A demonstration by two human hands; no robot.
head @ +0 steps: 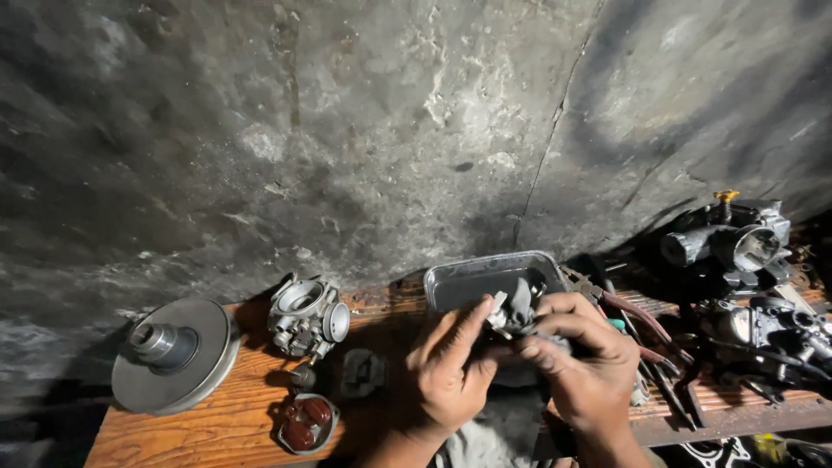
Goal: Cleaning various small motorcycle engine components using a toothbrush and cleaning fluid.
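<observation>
While the left hand pinches a small pale metal fitting between thumb and forefinger, the right hand has its fingers curled tight round a dark grey rag pressed against that fitting. Both sit just near of the shallow metal tray, over the middle of the wooden bench.

To wipe it well, I judge the pinch should stay firm and low on the fitting, with the rag worked round it in short turns so that the small piece does not slip down among the parts.

Counted outward: one fitting, one rag, one tray. Left of the hands stand one bare carburettor body, one small dark part, one reddish cap and, farthest left, one round pulley disc. At the right lie red-handled pliers and at least two more carburettors, the nearer ones too tangled in shadow to count surely.
</observation>
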